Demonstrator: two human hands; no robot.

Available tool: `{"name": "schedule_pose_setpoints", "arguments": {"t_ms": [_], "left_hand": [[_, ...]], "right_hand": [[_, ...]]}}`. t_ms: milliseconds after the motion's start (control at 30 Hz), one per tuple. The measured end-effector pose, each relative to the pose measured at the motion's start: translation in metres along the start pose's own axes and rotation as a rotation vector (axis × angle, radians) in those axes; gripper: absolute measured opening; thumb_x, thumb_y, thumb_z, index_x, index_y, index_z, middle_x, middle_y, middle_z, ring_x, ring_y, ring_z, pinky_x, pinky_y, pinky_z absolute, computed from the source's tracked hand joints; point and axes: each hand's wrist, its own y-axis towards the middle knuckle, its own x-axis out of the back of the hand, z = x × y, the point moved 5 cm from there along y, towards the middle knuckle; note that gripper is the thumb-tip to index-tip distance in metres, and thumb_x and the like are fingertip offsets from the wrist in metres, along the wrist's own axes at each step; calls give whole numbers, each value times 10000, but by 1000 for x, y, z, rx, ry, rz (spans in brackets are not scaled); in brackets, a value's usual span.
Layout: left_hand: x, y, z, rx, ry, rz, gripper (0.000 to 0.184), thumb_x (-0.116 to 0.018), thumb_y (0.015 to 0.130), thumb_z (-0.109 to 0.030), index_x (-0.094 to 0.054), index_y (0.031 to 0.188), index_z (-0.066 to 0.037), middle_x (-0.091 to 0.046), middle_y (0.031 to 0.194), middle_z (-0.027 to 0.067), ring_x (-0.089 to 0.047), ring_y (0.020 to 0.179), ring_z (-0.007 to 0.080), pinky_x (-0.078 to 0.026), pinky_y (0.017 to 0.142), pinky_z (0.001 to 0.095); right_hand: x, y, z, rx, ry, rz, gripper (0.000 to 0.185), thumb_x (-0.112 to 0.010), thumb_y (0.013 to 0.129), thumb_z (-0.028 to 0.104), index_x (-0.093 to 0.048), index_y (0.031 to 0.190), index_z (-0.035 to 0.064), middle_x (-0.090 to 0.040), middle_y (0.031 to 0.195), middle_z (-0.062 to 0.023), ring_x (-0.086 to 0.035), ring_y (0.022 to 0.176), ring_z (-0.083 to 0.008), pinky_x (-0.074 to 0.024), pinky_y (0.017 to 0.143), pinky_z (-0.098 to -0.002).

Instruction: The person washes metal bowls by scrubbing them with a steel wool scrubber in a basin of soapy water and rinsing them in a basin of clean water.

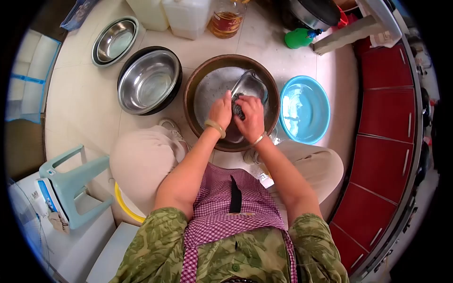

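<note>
Bowl [254,86] leans tilted inside the brown basin [188,101], toward its far right side, above cloudy water. Red cabinets [387,113] line the right edge of the pale floor [71,99]. The brown basin stands on that floor at the centre, with the blue basin [309,123], holding clear liquid, just to its right. To its left is the steel basin [147,84], set in a black one [178,78]; farther left and far are the small steel bowls [114,41], nested. White jugs [186,16] and the oil bottle [225,24] stand at the far side. The left hand [221,113] is closed at the bowl's near left rim, its fingers partly hidden. The right hand [251,115] has curled fingers gripping the dark scrubber [237,107] against the bowl.
</note>
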Motion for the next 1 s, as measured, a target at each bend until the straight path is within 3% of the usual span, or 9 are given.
{"name": "schedule_pose_setpoints", "arguments": {"t_ms": [167, 333, 433, 567, 700, 800, 833, 900, 1000], "left_hand": [[-1, -22, -12, -88, 58, 7, 647, -302, 980, -491, -682, 810, 5, -611, 796, 286, -574, 794, 490, -441, 738, 533], [9, -4, 5, -32, -10, -15, 720, -308, 974, -520, -632, 764, 87, -572, 765, 330, -562, 791, 501, -427, 730, 529], [3, -11, 4, -71, 36, 18, 716, -314, 972, -520, -626, 751, 85, -557, 755, 334, -560, 776, 502, -418, 712, 527], [8, -28, -5, -109, 54, 43, 684, -330, 973, -507, -637, 753, 63, -561, 749, 323, -556, 765, 505, -417, 701, 526], [6, -13, 12, -89, 39, 10, 663, -336, 975, -501, -639, 765, 51, -578, 752, 308, -544, 783, 505, -418, 709, 521], [8, -13, 15, -54, 15, 34, 687, -331, 971, -518, -641, 782, 66, -592, 776, 310, -560, 814, 494, -422, 732, 523], [5, -13, 15, -73, 24, 47, 690, -332, 977, -510, -607, 750, 81, -558, 722, 300, -535, 740, 462, -410, 701, 509], [5, -18, 13, -109, 47, 69, 708, -335, 989, -495, -539, 686, 112, -491, 614, 281, -483, 593, 397, -388, 641, 482], [15, -13, -7, -170, 205, 93, 719, -317, 983, -509, -586, 742, 113, -558, 722, 327, -540, 725, 489, -401, 694, 514]], "right_hand": [[-14, 32, -164, -721, -120, 91, 270, -711, 676, 158, -655, 909, 33, -611, 1044, -186, -549, 991, -366, -438, 887, -401], [5, 9, -31, 0, 49, -25, 362, -719, 633, 125, -634, 975, 46, -602, 1068, -158, -538, 1024, -357, -411, 943, -451], [5, 0, -14, -37, 52, 0, 340, -698, 599, 69, -636, 933, 54, -613, 1019, -160, -550, 1013, -345, -440, 891, -437], [5, 17, -158, -834, -71, 31, 262, -650, 707, 183, -687, 904, 14, -638, 967, -211, -604, 910, -380, -489, 834, -431], [10, 10, -60, -125, 20, -144, 284, -667, 596, 75, -650, 878, 43, -619, 953, -163, -551, 964, -362, -446, 866, -416], [11, 3, -37, -47, 91, -95, 296, -666, 592, 57, -641, 887, 39, -616, 950, -159, -562, 942, -358, -441, 888, -416], [12, 8, -68, -214, 76, -227, 272, -669, 609, 93, -655, 875, 37, -623, 923, -163, -571, 910, -357, -448, 874, -423], [12, 12, -152, -851, 76, -12, 226, -657, 629, 120, -666, 839, 37, -625, 877, -175, -574, 884, -361, -458, 834, -432], [12, 10, -128, -543, -23, -75, 199, -647, 639, 133, -676, 813, 40, -633, 862, -181, -582, 872, -357, -463, 828, -433]]}}
